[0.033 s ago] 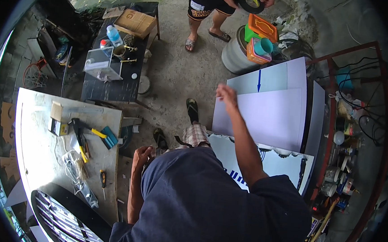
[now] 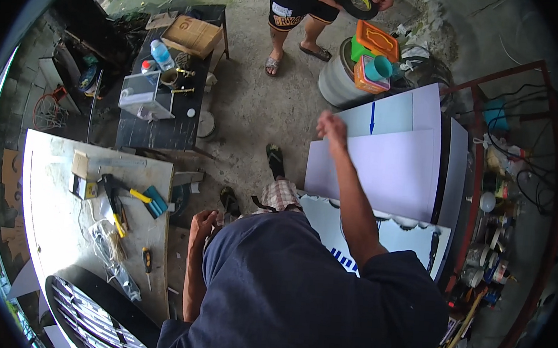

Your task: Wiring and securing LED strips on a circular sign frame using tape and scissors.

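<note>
My right hand (image 2: pixel 332 129) hovers over the left edge of a pale white sheet (image 2: pixel 377 158), its fingers curled; whether anything is in them is hidden. Beneath that sheet shows a light blue panel (image 2: pixel 393 119) with a dark blue arrow. Closer to me lies another white board (image 2: pixel 410 240) with blue marks and a ragged dark edge, partly under my right arm. My left hand (image 2: pixel 204 222) hangs beside my hip, fingers closed, away from the worktable (image 2: pixel 65 178). What it holds, if anything, cannot be seen.
Facing me, a person holds a black tape roll (image 2: pixel 357 3). A drum (image 2: pixel 344 81) bears colourful containers. On the left worktable lie a utility knife (image 2: pixel 140 195), a screwdriver (image 2: pixel 147 260) and a round grille (image 2: pixel 97 316). A black table (image 2: pixel 166 121) stands beyond; a cluttered metal rack (image 2: pixel 541 127) is right.
My right hand has risen slightly, away from me and a little to the right. The left hand stays in place. The other person's tape roll has barely shifted.
</note>
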The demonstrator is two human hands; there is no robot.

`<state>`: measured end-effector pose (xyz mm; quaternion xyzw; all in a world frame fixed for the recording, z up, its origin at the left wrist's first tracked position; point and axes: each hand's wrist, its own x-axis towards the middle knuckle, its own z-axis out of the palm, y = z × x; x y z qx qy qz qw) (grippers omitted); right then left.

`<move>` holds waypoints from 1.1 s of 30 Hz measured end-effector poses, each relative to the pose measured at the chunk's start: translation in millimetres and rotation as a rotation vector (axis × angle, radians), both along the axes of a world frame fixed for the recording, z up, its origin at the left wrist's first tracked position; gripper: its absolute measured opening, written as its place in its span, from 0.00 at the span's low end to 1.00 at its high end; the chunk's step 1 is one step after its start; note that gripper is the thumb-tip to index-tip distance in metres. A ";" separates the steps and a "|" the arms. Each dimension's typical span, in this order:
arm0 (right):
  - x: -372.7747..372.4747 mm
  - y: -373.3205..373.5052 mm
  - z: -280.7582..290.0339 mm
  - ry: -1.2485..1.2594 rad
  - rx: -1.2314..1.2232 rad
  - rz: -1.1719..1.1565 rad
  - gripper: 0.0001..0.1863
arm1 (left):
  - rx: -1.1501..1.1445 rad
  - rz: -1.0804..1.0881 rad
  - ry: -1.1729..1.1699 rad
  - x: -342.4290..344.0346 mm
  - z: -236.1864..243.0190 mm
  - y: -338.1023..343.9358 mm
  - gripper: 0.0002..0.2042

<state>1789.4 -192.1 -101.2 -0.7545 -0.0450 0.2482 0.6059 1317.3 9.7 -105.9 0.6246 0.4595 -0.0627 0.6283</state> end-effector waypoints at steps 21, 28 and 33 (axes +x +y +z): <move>403.3 110.3 92.1 0.150 0.680 -0.309 0.19 | -0.069 0.204 -0.102 256.9 67.4 -16.6 0.14; 396.1 90.5 134.7 -0.170 0.853 0.048 0.20 | 0.032 0.094 -0.174 324.4 98.1 -4.8 0.14; 329.2 82.8 186.3 -0.471 0.775 -0.110 0.21 | 0.081 0.060 -0.328 381.3 137.1 6.2 0.13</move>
